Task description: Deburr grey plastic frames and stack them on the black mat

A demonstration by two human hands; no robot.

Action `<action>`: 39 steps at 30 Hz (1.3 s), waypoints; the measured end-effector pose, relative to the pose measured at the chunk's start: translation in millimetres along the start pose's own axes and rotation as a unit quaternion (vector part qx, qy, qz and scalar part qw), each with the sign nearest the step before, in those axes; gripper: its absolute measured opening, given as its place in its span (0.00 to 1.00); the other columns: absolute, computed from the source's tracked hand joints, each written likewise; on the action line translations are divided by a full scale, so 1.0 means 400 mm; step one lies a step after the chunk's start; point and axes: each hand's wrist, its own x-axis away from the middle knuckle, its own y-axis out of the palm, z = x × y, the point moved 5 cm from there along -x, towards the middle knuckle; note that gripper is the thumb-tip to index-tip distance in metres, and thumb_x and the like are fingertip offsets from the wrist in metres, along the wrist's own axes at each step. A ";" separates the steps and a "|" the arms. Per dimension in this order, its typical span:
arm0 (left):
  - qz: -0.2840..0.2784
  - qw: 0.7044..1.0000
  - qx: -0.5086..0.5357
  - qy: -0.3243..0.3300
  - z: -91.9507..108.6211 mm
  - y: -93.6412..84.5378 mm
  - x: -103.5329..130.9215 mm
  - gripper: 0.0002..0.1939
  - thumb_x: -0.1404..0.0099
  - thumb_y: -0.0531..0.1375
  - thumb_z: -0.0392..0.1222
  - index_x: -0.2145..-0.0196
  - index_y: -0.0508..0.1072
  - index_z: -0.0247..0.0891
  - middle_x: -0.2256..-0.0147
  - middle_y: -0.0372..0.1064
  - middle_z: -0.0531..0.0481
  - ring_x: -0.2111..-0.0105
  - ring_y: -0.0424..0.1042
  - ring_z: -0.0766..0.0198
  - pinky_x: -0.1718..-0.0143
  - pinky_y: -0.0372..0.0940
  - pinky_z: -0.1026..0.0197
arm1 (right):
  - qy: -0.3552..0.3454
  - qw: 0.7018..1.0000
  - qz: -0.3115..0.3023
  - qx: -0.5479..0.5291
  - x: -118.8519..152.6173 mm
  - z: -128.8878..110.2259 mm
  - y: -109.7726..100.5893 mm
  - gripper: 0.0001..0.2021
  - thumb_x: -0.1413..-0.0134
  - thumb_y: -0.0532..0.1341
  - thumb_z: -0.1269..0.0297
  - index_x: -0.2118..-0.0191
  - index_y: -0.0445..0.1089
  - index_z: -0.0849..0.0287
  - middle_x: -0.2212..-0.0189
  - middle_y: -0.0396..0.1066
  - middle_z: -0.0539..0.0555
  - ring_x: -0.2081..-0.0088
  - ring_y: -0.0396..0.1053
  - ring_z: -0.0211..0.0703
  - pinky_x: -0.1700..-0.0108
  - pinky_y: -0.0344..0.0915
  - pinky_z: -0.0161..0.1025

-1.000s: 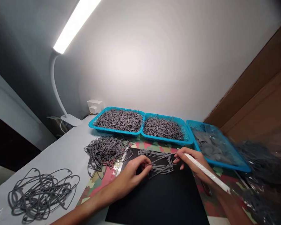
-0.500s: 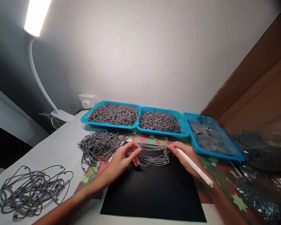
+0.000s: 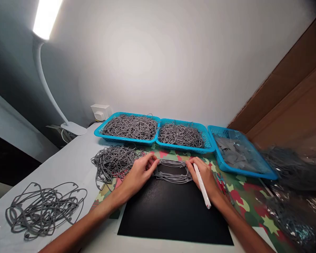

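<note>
Several grey rubber rings point(image 3: 173, 178) lie nested in a rough rectangle at the top of a black sheet point(image 3: 173, 211). My left hand point(image 3: 145, 168) pinches the upper left corner of the rings between thumb and forefinger. At their upper right corner, my right hand point(image 3: 201, 172) has its fingertips closed on the rings. A white pen-like tool point(image 3: 202, 188) rests in that same hand, its blunt end pointing down toward me. Just left of my left hand is a tangled pile of grey rings point(image 3: 113, 161).
Two blue baskets point(image 3: 126, 141) point(image 3: 185, 149) of grey rings stand along the wall. A third blue basket point(image 3: 247, 173) holds flat grey pieces. Another ring pile point(image 3: 46, 211) lies at left, near a lamp point(image 3: 43, 80). Clear plastic bags point(image 3: 292, 211) are at right.
My left hand has closed in on the rings' left corner, and its fingers are drawn together. The white tool in my right hand has swung to a steeper angle. The view has shifted slightly.
</note>
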 end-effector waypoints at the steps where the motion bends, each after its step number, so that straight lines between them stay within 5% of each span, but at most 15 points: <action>1: -0.003 1.000 0.009 -0.007 -0.003 0.004 0.001 0.15 0.23 0.59 0.53 0.64 0.72 0.41 0.73 0.69 0.55 0.74 0.71 0.63 0.68 0.66 0.61 | -0.004 1.000 0.004 0.001 -0.001 -0.001 -0.001 0.16 0.21 0.57 0.56 0.66 0.69 0.52 0.70 0.71 0.50 0.70 0.71 0.45 0.65 0.64 0.40; 7: -0.023 0.996 0.069 -0.059 -0.016 0.018 0.008 0.16 0.23 0.58 0.58 0.58 0.70 0.42 0.72 0.72 0.56 0.78 0.79 0.60 0.75 0.74 0.60 | -0.016 1.000 0.002 0.006 -0.005 -0.004 -0.013 0.10 0.23 0.60 0.61 0.61 0.71 0.54 0.70 0.70 0.50 0.72 0.71 0.45 0.66 0.65 0.41; 11: -0.009 0.996 0.040 -0.074 -0.018 0.001 0.010 0.15 0.24 0.59 0.57 0.57 0.70 0.42 0.72 0.70 0.57 0.79 0.76 0.62 0.77 0.69 0.62 | -0.042 0.998 -0.044 -0.009 0.000 -0.028 -0.025 0.07 0.23 0.60 0.64 0.57 0.74 0.54 0.66 0.75 0.53 0.65 0.75 0.48 0.60 0.69 0.42; 17: 0.005 0.994 -0.107 -0.005 0.004 -0.026 0.013 0.15 0.22 0.57 0.52 0.63 0.72 0.42 0.76 0.65 0.58 0.77 0.67 0.64 0.72 0.58 0.62 | -0.090 0.981 -0.165 -0.037 0.012 -0.065 -0.026 0.06 0.24 0.65 0.62 0.58 0.76 0.52 0.67 0.75 0.50 0.64 0.75 0.46 0.61 0.68 0.39; 21: -0.017 0.989 -0.148 0.011 0.011 -0.036 0.017 0.16 0.20 0.55 0.54 0.59 0.74 0.42 0.77 0.62 0.59 0.78 0.63 0.65 0.72 0.55 0.62 | -0.073 0.981 -0.175 -0.039 0.010 -0.055 -0.016 0.09 0.23 0.64 0.62 0.60 0.73 0.53 0.66 0.74 0.50 0.64 0.74 0.45 0.61 0.68 0.39; 27: -0.092 0.960 -0.217 0.149 0.041 -0.018 0.033 0.14 0.18 0.57 0.53 0.54 0.78 0.43 0.75 0.65 0.59 0.78 0.65 0.66 0.71 0.56 0.63 | -0.068 0.981 -0.178 -0.042 0.002 -0.046 -0.043 0.09 0.23 0.63 0.60 0.60 0.73 0.53 0.66 0.74 0.50 0.63 0.73 0.46 0.60 0.69 0.40; 33: -0.033 0.941 -0.278 0.191 0.058 -0.038 0.034 0.15 0.15 0.53 0.48 0.56 0.78 0.42 0.69 0.75 0.54 0.75 0.71 0.65 0.69 0.60 0.62 | -0.089 0.977 -0.188 -0.039 0.003 -0.053 -0.070 0.07 0.27 0.68 0.61 0.61 0.75 0.52 0.67 0.74 0.49 0.66 0.73 0.44 0.63 0.68 0.38; 36: 0.059 0.936 -0.335 0.095 0.056 -0.092 0.023 0.17 0.16 0.53 0.49 0.60 0.76 0.42 0.65 0.75 0.51 0.71 0.75 0.62 0.69 0.60 0.62 | -0.106 0.983 -0.145 -0.031 0.004 -0.053 -0.058 0.10 0.24 0.65 0.59 0.63 0.74 0.52 0.69 0.74 0.48 0.68 0.73 0.43 0.63 0.69 0.38; 39: 0.154 0.892 -0.425 -0.030 0.044 -0.163 0.018 0.16 0.19 0.57 0.53 0.59 0.75 0.41 0.60 0.74 0.47 0.64 0.77 0.56 0.73 0.57 0.61 | -0.111 0.990 -0.092 -0.011 0.005 -0.047 -0.041 0.13 0.20 0.58 0.59 0.60 0.74 0.53 0.69 0.74 0.51 0.66 0.73 0.46 0.60 0.69 0.41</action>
